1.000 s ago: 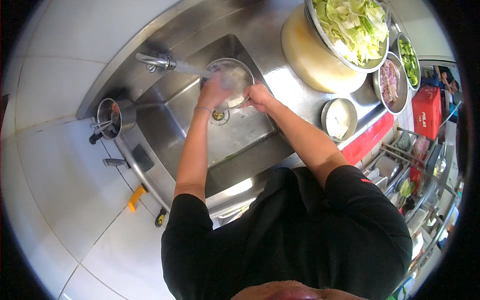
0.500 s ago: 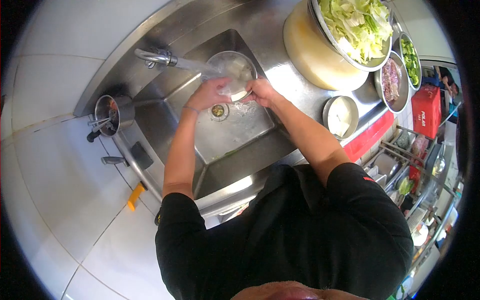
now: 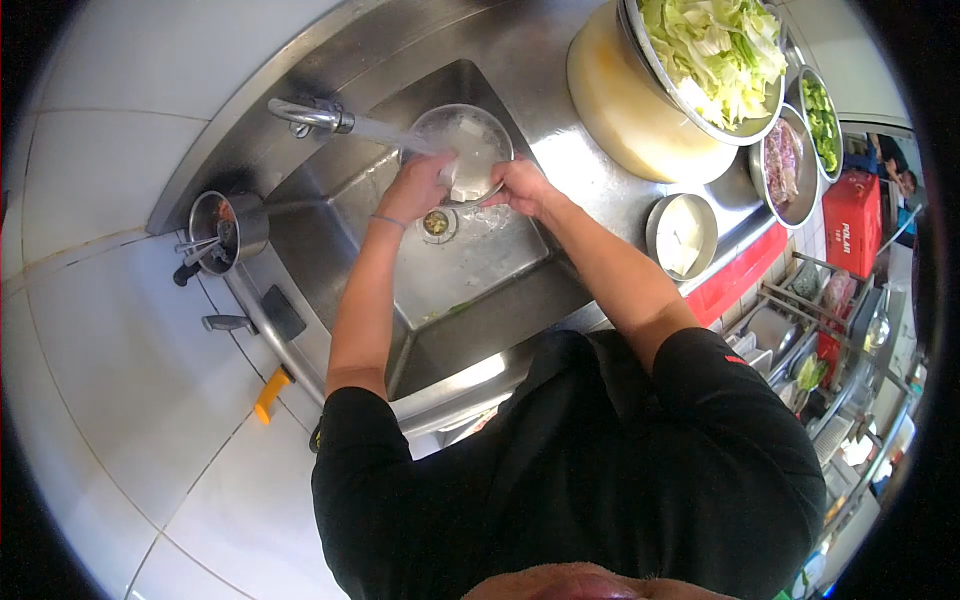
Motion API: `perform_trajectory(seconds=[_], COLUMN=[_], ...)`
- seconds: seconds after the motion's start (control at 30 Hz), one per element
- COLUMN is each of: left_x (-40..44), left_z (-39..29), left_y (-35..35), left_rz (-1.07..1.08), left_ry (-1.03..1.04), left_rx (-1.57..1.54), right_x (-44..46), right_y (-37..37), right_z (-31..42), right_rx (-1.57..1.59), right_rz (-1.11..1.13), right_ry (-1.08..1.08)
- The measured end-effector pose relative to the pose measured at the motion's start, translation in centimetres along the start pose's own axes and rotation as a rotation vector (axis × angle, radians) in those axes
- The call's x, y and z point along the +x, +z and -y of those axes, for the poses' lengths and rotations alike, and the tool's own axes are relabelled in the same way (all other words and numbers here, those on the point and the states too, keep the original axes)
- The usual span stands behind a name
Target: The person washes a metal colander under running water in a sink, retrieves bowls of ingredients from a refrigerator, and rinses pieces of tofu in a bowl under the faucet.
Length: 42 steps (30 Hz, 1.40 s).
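Observation:
A round metal bowl (image 3: 462,112) with water and white pieces (image 3: 468,183) in it is over the sink (image 3: 470,270). Water runs into it from the faucet (image 3: 318,118). My right hand (image 3: 522,187) grips the bowl's rim on its right side, fingers wrapped under it. At the bowl's left edge is my left hand (image 3: 415,188), its fingertips bent inward over the rim near the white pieces; what they hold, if anything, is hidden. Below the bowl shows the drain (image 3: 437,223) with bits in it.
On the right of the counter stand a bowl of white pieces (image 3: 682,237), a large pot (image 3: 630,110) under a bowl of cut cabbage (image 3: 712,60), a bowl of meat (image 3: 783,170) and one of green vegetables (image 3: 820,115). A small pot with utensils (image 3: 230,232) sits left.
Since half a second ago my left hand has moved slightly up and in against the bowl. My right hand has stayed at the rim. The view shifted slightly since the first frame.

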<state>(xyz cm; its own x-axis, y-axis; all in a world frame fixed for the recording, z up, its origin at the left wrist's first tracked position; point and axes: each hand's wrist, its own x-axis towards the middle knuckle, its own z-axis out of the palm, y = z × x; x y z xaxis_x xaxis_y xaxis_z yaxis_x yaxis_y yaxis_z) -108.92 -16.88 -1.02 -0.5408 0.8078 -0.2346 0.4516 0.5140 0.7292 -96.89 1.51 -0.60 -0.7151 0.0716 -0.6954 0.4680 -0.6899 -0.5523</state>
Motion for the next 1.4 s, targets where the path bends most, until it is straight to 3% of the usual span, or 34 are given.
perform_trajectory(seconds=[0.07, 0.17, 0.37, 0.47, 0.57, 0.67, 0.77, 0.87, 0.97, 1.07, 1.17, 1.2, 1.3, 1.37, 1.4], left_x=[0.1, -0.5, -1.2, -0.3, -0.4, -0.3, -0.2, -0.9, -1.4, -0.8, -0.1, 0.4, 2.0, 3.3, 3.8], left_z=[0.0, -1.1, -2.8, 0.8, 0.4, -1.4, -4.6, -5.0, -5.5, -6.0, -7.0, -6.9, -7.1, -7.8, -8.0], left_y=[0.1, -1.0, -1.0, -0.3, -1.3, 0.1, 1.2, 2.9, 4.7, 8.4, 10.4, 11.7, 14.3, 14.4, 14.2], left_rz=[-0.002, 0.062, 0.056, -0.138, -0.196, -0.417, -0.288, -0.324, -0.358, -0.529, -0.665, -0.774, -0.971, -0.993, -1.008], left_ry=[-0.024, 0.155, 0.154, 0.255, 0.157, 0.086, -0.06, -0.076, -0.101, -0.157, -0.057, 0.0, 0.035, 0.052, 0.054], left_rx=[-0.024, -0.249, 0.007, -0.018, -0.138, -0.045, 0.246, 0.347, 0.216, 0.103, -0.268, -0.197, -0.263, -0.833, -0.945], right_x=[-2.2, -1.0, 0.6, -0.3, 0.3, 1.3, -0.1, -1.8, -4.0, -5.0, -5.9, -5.9, -9.2, -9.8, -9.9], right_y=[1.7, 0.6, -0.5, 0.2, 0.4, -0.5, 1.2, 2.2, 3.0, 2.9, 2.3, 1.8, 4.4, 5.1, 5.2], right_z=[1.1, 0.2, -0.7, 0.0, -0.5, -1.0, -1.7, -1.2, -0.4, -0.4, -0.7, -0.9, 1.5, 2.2, 2.4], right_rx=[-0.003, 0.038, 0.044, 0.071, 0.031, 0.028, -0.007, -0.068, -0.191, -0.432, -0.819, -0.987, -1.211, -1.202, -1.196], right_rz=[-0.049, 0.014, 0.033, 0.037, 0.015, 0.091, -0.018, -0.035, -0.162, -0.277, -0.405, -0.443, -0.467, -0.429, -0.409], right_ry=[-0.023, -0.015, 0.032, 0.049, 0.079, 0.127, -0.009, -0.039, -0.098, -0.204, -0.373, -0.465, -0.458, -0.573, -0.63])
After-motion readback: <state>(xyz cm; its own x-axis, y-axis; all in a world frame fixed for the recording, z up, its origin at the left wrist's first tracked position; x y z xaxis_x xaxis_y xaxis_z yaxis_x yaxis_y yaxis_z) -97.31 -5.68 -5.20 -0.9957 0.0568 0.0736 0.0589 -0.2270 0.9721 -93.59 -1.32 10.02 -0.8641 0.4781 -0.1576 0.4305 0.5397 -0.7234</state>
